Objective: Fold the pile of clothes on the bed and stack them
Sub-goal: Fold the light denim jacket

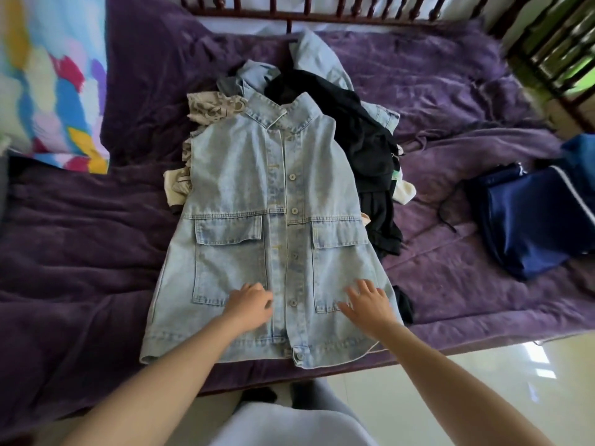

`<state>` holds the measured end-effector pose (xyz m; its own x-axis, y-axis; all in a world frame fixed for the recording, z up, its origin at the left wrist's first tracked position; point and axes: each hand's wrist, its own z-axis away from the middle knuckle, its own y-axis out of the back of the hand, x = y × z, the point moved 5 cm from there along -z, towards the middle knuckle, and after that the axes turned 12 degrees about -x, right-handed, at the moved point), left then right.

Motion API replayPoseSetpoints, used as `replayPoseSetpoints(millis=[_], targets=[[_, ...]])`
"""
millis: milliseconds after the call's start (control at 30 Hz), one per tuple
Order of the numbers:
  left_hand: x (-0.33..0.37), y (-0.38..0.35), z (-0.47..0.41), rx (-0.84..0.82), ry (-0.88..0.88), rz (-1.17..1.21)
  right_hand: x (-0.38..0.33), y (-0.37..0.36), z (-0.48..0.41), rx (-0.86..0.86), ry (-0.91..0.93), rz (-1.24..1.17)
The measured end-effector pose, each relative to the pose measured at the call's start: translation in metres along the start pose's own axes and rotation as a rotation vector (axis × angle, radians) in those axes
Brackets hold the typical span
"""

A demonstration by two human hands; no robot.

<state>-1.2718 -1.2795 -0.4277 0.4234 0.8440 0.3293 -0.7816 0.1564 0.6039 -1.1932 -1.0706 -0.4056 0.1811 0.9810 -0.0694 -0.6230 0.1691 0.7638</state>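
1. On the purple bed (80,236) lies a pale-blue sleeveless denim vest (257,175), flat, its collar end over the clothes pile (354,130).
2. Right hand (370,300) spread flat on it, left hand (251,304) loosely curled, resting, gripping nothing.
3. Stiffish, weighty denim, I'd say — grab the side seams.

Vest (251,175) flat on the bed (80,252) before you, pile of clothes (363,136) behind it, folded garment (531,220) right, pillow (54,75) at your left.

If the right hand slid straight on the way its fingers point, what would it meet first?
Probably the pocket flap: the right hand lies flat on the denim vest, over the pocket below that flap, fingers pointing up toward it.
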Motion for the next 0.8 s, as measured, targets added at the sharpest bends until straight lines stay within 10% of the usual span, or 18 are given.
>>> replayPoseSetpoints(millis=[467,800], targets=[[0.057,0.175,-0.082,0.361,0.090,0.241,0.072,0.151,-0.106,0.102,0.075,-0.096],[0.050,0.276,-0.165,0.460,0.106,0.245,0.097,0.237,-0.247,0.056,-0.048,-0.798]])
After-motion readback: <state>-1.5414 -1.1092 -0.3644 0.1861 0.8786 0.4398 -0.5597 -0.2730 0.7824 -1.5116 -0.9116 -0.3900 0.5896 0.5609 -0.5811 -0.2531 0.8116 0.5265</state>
